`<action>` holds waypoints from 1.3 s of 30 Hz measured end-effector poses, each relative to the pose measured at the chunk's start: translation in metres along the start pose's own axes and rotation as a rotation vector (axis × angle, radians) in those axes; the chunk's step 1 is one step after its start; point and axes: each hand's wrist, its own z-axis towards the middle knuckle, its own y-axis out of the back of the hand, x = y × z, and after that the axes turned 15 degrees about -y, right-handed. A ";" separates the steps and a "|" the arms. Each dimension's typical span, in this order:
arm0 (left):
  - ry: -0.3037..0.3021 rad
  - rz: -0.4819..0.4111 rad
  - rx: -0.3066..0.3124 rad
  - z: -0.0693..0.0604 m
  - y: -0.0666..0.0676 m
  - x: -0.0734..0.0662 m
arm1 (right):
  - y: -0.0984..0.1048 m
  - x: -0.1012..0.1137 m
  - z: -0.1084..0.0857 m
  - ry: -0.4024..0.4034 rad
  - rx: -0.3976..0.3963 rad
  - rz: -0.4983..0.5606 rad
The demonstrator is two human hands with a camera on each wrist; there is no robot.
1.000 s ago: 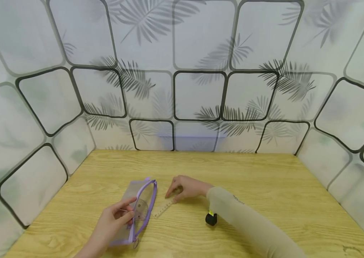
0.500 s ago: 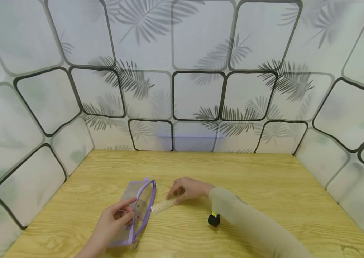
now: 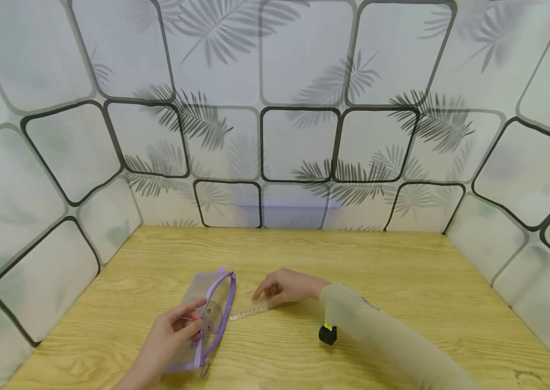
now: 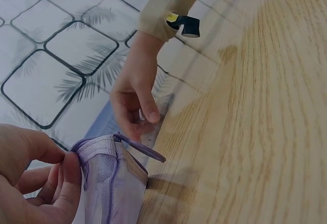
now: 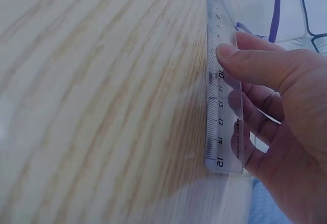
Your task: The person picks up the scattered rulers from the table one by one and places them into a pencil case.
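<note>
My left hand (image 3: 174, 329) pinches the near rim of a see-through mesh zip pouch (image 3: 201, 288) with purple edging, which lies on the table with its mouth gaping rightward. Inside it shows a round translucent piece with holes (image 3: 213, 317). A clear plastic ruler (image 3: 249, 312) is in my right hand (image 3: 290, 287), its far end close to the pouch's mouth. In the right wrist view the thumb presses one face of the ruler (image 5: 225, 132) and the other fingers lie behind it. The left wrist view has the pouch (image 4: 104, 185) between thumb and fingertips.
Both hands work over a wood-grain table (image 3: 392, 271). Patterned cloth walls (image 3: 299, 146) enclose its back and sides. A small black device with a yellow strip (image 3: 327, 335) sits at the right sleeve. A zip-pull ring (image 3: 205, 369) hangs at the pouch's near corner.
The ruler has turned from a steep slant to nearly level, its left end now higher. My right hand has shifted slightly rightward. The left hand and pouch stay put.
</note>
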 end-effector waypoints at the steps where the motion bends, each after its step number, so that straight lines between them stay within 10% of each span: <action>1: 0.000 0.001 0.000 0.000 0.000 0.000 | 0.000 0.000 -0.001 -0.005 0.005 0.004; 39: -0.022 -0.003 0.022 0.001 -0.002 0.006 | 0.007 0.018 -0.020 -0.078 0.146 0.152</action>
